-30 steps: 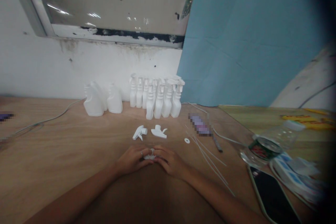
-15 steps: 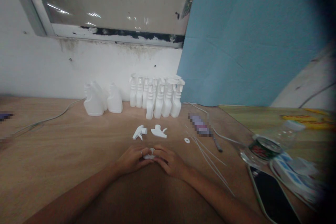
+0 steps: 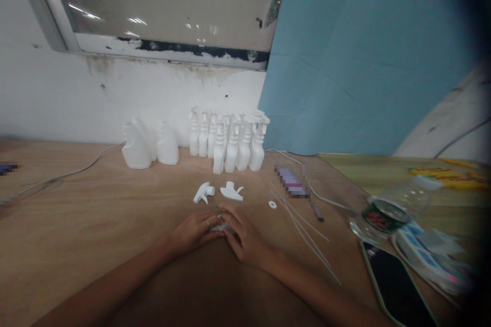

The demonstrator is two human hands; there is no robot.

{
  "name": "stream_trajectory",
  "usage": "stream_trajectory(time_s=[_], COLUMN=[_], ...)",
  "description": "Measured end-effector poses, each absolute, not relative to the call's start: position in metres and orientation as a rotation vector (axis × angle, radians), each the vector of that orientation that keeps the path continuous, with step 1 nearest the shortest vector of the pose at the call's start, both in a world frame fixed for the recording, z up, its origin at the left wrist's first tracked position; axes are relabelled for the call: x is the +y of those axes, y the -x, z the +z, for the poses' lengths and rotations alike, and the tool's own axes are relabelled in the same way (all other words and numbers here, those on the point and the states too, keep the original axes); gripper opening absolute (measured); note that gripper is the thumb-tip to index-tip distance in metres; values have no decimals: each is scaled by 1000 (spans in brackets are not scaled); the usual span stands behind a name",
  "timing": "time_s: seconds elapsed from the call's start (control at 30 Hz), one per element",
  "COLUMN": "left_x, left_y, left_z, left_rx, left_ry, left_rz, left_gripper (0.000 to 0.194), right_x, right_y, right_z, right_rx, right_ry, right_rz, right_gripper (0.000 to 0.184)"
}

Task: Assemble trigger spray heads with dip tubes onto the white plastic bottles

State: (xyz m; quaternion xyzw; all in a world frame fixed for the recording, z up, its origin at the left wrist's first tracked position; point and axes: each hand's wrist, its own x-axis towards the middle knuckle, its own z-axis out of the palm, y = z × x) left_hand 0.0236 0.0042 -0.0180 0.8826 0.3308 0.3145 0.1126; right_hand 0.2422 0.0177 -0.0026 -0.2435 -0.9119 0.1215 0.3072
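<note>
Wooden tabletop (image 3: 95,230), head view: your left hand (image 3: 195,230) and right hand (image 3: 247,239) pinch a white piece (image 3: 219,227), fingers curled, partly hidden. Beyond it, trigger heads (image 3: 231,192) block, then bottles (image 3: 231,156) at wall edge; right, washer (image 3: 272,205), tubes (image 3: 309,241); left, wide wood.

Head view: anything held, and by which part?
A small whitish piece, between the fingers of the left hand and right hand; its gripped part is hidden.

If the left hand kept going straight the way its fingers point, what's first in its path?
Probably the right hand, directly opposite the left hand's fingertips. Both close around a small white piece, mostly covered, so exact depth is unclear.
</note>
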Motion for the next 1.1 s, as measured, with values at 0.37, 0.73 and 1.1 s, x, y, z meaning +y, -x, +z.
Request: stream_trajectory(time_s=[0.37, 0.73, 1.1], left_x=[3, 1, 1], left_y=[-27, -28, -28], left_z=[-21, -20, -23], left_rx=[1205, 1328, 1273], left_ry=[-2519, -2447, -2359], left_rz=[822, 712, 767], left_gripper=[26, 25, 35], right_x=[33, 116, 119], right_y=[-259, -366, -399], right_z=[9, 24, 27], right_rx=[-2368, -2206, -2188], right_ry=[614, 1452, 1704], right_rz=[325, -31, 253], right_gripper=[38, 25, 27])
